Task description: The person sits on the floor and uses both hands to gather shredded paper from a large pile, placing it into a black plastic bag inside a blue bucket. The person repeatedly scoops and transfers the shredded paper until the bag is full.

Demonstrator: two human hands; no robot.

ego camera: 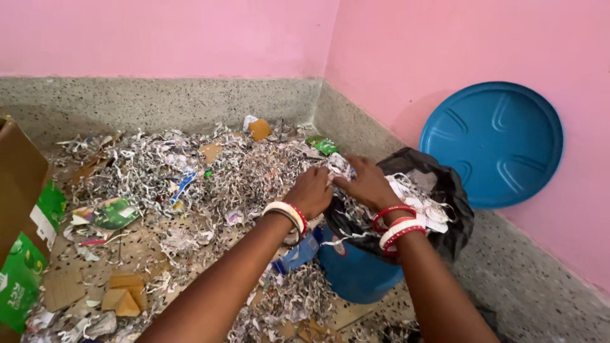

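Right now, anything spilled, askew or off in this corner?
Yes. Shredded paper strips and torn cardboard scraps are strewn across the floor, not in the blue plastic bin with black bag liner. The bin's round blue lid is off, leaning on the pink wall. Left hand and right hand grip a clump of shreds at the bag's rim.

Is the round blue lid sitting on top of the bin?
No, the lid leans upright against the pink wall, apart from the bin, whose black bag stands open.

blue lid [490, 143] vs pink wall [445, 44], cardboard box [22, 190] left
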